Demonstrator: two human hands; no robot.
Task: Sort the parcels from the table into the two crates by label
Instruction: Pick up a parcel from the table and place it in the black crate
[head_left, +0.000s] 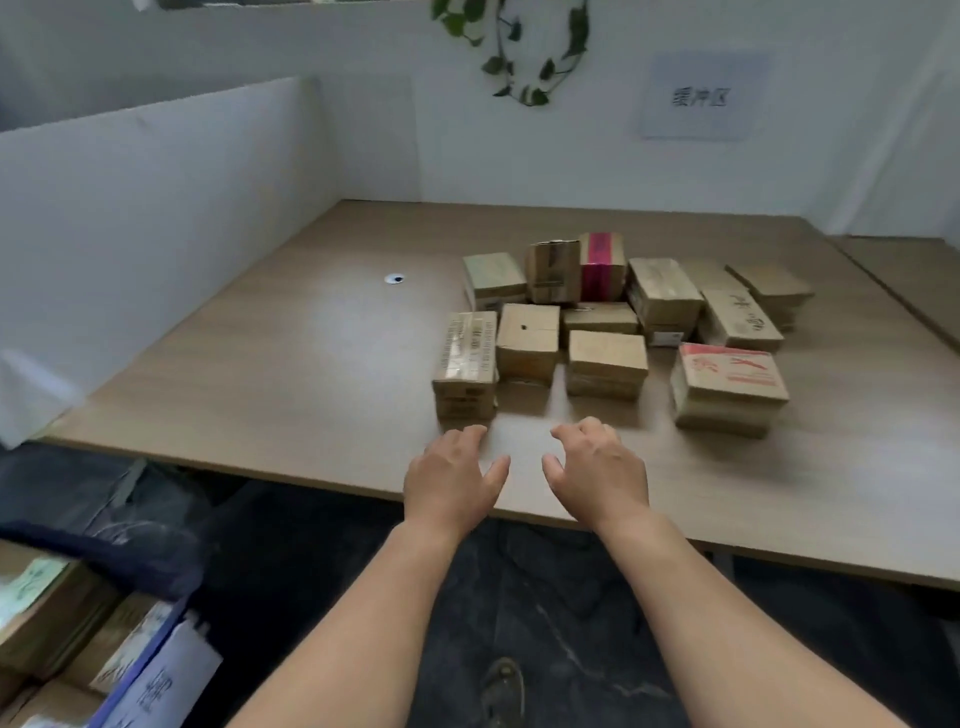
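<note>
Both forearms reach up from the bottom of the frame; the left hand (451, 475) and right hand (602, 470) hover over the table (270, 374) edge, fingers loosely curled, holding nothing. Parcels (605, 364) cluster just above them at centre-right. Nearest the left fingertips stands the labelled parcel (466, 364), long axis running away from the camera.

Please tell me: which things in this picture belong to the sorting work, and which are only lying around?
Belongs to the job:
- cardboard parcels clustered on the table
- crate with parcels on the floor, lower left
- left hand and right hand, both empty, reaching toward the parcels

Just lying about:
- small round black-and-white object on the table
- hanging vine
- paper sign on the wall
- white partition
</note>
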